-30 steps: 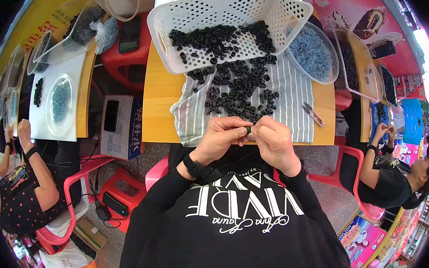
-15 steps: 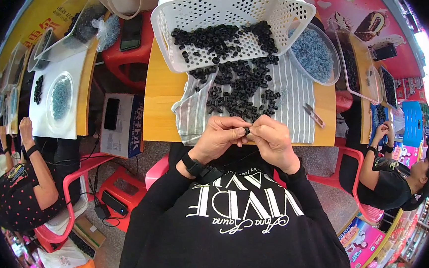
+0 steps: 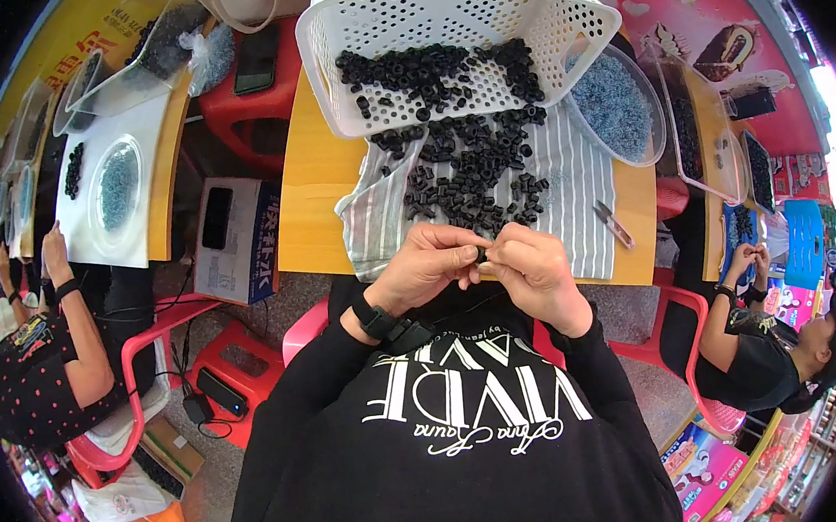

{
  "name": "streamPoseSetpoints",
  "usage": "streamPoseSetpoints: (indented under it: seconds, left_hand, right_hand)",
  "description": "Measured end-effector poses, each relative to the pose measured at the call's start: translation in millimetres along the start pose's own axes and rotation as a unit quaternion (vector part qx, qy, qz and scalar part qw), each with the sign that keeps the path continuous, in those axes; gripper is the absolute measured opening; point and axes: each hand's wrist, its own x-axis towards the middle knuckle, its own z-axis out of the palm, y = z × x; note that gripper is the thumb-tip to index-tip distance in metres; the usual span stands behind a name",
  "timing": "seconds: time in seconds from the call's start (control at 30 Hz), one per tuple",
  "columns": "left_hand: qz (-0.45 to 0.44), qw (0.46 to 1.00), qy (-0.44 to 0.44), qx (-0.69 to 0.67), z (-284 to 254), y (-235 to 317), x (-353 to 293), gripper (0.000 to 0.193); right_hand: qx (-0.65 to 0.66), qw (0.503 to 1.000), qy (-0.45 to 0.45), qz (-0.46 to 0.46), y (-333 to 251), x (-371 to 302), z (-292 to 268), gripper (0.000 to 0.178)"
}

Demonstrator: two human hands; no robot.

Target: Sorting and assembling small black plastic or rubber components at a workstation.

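Close to the table's near edge, my left hand [image 3: 428, 268] pinches a small black ring-like part [image 3: 481, 255] between thumb and fingers. My right hand [image 3: 535, 270] meets it there, thumb and forefinger pressed together at the part; whatever lies between those fingertips is too small to make out. Just beyond both hands, many loose black parts [image 3: 475, 175] are heaped on a grey striped cloth [image 3: 580, 221]. They trail back into a white perforated basket [image 3: 392, 22] tipped toward me. Thread snips [image 3: 614, 225] lie on the cloth's right edge.
A clear tub [image 3: 659, 137] of small bluish translucent pieces stands right of the basket. People work at side tables, one person [image 3: 48, 374] at left and another [image 3: 773, 352] at right. A red stool [image 3: 237, 380] with a black device and cables stands on the floor at left.
My hands stay almost in place, with slight finger movement around the black part. The left person's hands have shifted a little.
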Motion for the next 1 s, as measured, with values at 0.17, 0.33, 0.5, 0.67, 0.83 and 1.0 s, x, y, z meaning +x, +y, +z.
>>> streamPoseSetpoints:
  seconds: [0.17, 0.33, 0.5, 0.67, 0.83, 1.0]
  left_hand:
    - [-0.018, 1.000, 0.010, -0.006, 2, 3, 0, 0.022]
    - [-0.011, 1.000, 0.021, 0.002, -1, 0, 1, 0.022]
    - [0.000, 1.000, 0.006, -0.001, 0, 2, 2, 0.023]
    - [-0.015, 0.999, 0.014, -0.027, 3, 6, 2, 0.021]
    - [-0.018, 0.999, 0.015, -0.037, 2, 6, 1, 0.015]
    - [-0.024, 0.999, 0.023, -0.031, 5, 8, 1, 0.014]
  right_hand:
    - [0.021, 1.000, 0.017, 0.015, 1, 0, 0, 0.020]
    - [0.055, 0.996, 0.007, 0.071, 0, 0, 1, 0.018]
    - [0.075, 0.996, 0.001, 0.055, 4, 3, -1, 0.030]
    - [0.070, 0.997, -0.036, 0.023, 6, 6, -3, 0.030]
    - [0.150, 0.982, -0.009, 0.111, 4, 0, 2, 0.024]
    - [0.179, 0.979, 0.039, 0.091, 8, -4, 6, 0.021]
